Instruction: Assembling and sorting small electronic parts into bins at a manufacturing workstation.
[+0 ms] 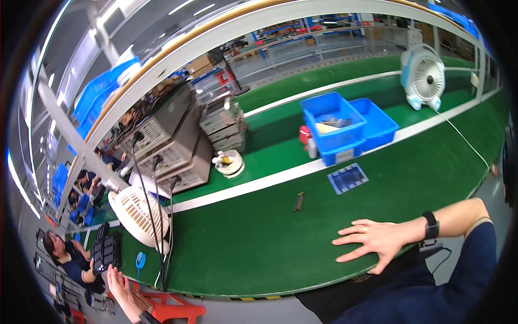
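Observation:
My right hand (373,238) rests on the green tabletop (243,254) near its front edge, fingers spread and nothing in them. Farther in lie a small dark narrow piece (299,201) and a flat blue compartment tray (348,179), both apart from my hand. At the lower left, my left hand (120,288) is raised beyond the table's edge with its fingers stretched out; I see nothing in it. Just past its fingertips is a black slotted tray (106,251), which a co-worker (73,262) seems to hold.
A white fan (141,218) with hanging black cables stands at the left, near a blue round-headed item (141,260). Behind are stacked grey crates (186,159), a white tape roll (231,164), blue bins (334,137) and another fan (426,78). A red stool (175,310) stands below.

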The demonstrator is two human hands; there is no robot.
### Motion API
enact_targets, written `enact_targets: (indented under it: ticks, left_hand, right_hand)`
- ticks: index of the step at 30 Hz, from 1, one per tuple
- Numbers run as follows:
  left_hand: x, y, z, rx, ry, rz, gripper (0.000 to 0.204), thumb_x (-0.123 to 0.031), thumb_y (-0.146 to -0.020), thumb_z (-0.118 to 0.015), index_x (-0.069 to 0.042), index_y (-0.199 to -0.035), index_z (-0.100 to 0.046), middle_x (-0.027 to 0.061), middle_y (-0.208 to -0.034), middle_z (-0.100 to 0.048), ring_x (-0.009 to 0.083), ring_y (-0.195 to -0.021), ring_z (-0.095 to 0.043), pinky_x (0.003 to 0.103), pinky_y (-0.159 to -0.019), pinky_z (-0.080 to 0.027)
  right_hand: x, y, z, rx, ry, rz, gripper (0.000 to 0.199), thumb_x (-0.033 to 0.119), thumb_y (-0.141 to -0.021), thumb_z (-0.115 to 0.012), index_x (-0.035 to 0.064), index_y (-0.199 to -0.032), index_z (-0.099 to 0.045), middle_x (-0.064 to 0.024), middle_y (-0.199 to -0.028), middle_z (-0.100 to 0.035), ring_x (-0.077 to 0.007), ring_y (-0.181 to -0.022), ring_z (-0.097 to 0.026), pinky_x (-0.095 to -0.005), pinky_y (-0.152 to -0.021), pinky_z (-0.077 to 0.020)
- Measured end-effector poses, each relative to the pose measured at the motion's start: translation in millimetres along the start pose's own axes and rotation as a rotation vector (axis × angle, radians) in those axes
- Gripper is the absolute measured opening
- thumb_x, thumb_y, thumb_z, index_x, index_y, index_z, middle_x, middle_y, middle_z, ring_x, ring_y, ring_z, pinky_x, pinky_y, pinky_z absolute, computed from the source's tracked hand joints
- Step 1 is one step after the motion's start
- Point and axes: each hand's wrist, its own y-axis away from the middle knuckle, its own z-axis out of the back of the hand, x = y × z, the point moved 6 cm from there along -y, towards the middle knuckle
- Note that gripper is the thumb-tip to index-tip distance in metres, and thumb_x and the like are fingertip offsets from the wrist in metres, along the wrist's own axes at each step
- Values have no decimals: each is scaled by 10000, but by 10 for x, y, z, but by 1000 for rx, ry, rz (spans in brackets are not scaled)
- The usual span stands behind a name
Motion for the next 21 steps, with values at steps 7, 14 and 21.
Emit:
enact_targets:
  ticks: [7,14,21]
  left_hand:
    - [-987,2493,-2996,904,-278,-58,354,-141,-833,-597,-14,-1156,-524,107,-1095,-573,174,-962,-577,268,-808,-465]
    - [-311,3631,-4634,1332,-395,-265,495,-233,-797,-642,-15,-1214,-487,140,-1166,-543,202,-1062,-534,318,-906,-431]
    - [155,3638,-5548,1229,-708,-568,574,-377,-737,-667,7,-1141,-530,181,-1085,-538,300,-1053,-493,365,-917,-389]
  right_hand:
    - [-135,180,20,-258,-206,62,635,425,-683,-683,105,-1208,-523,-135,-1277,-456,-304,-1208,-390,-439,-1007,-291]
    - [-1249,748,509,-931,-204,-488,269,196,-766,-633,49,-989,-594,-100,-968,-600,-258,-918,-559,-355,-845,-431]
    - [-1562,794,308,-967,-616,-479,278,120,-763,-622,24,-977,-473,-138,-985,-563,-258,-1006,-538,-363,-897,-410]
